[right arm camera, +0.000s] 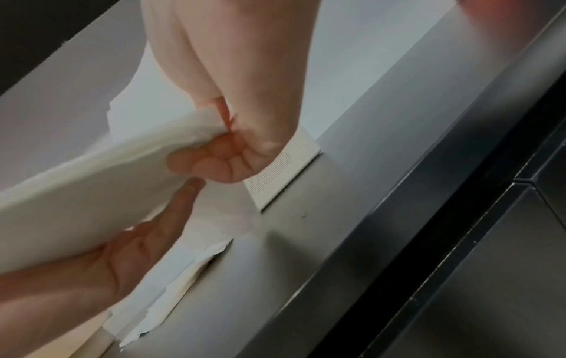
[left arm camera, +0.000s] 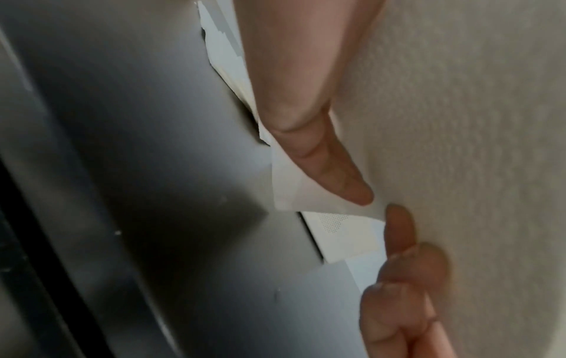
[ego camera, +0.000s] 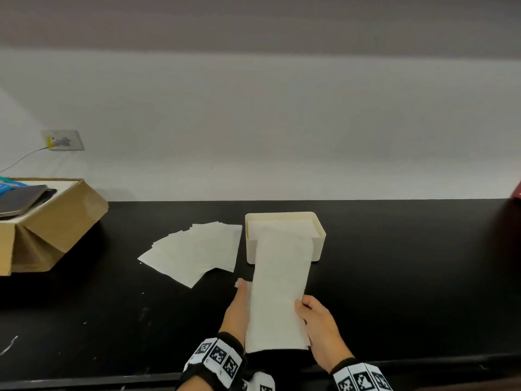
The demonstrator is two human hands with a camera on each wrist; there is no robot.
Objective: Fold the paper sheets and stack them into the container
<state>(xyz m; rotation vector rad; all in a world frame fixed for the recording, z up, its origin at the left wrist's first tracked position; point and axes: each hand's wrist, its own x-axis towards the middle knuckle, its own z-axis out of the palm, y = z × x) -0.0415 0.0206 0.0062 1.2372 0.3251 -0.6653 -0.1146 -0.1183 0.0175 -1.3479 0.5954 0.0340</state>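
Note:
A long white paper sheet (ego camera: pixel 279 292), folded lengthwise, hangs in the air in front of the cream container (ego camera: pixel 320 230), with its far end over the container's front rim. My left hand (ego camera: pixel 243 297) holds its left edge, thumb (left arm camera: pixel 321 157) on top and fingers (right arm camera: pixel 171 213) underneath. My right hand (ego camera: pixel 303 306) pinches the right edge (right arm camera: pixel 190 130) between thumb and curled fingers. Folded paper shows inside the container. A fanned pile of several flat sheets (ego camera: pixel 197 249) lies on the black table just left of the container.
An open cardboard box (ego camera: pixel 56 221) with dark flat items in it stands at the table's left end. A wall socket (ego camera: pixel 62 140) with a cable is above it. The table's front edge (ego camera: pixel 423 359) runs just under my wrists.

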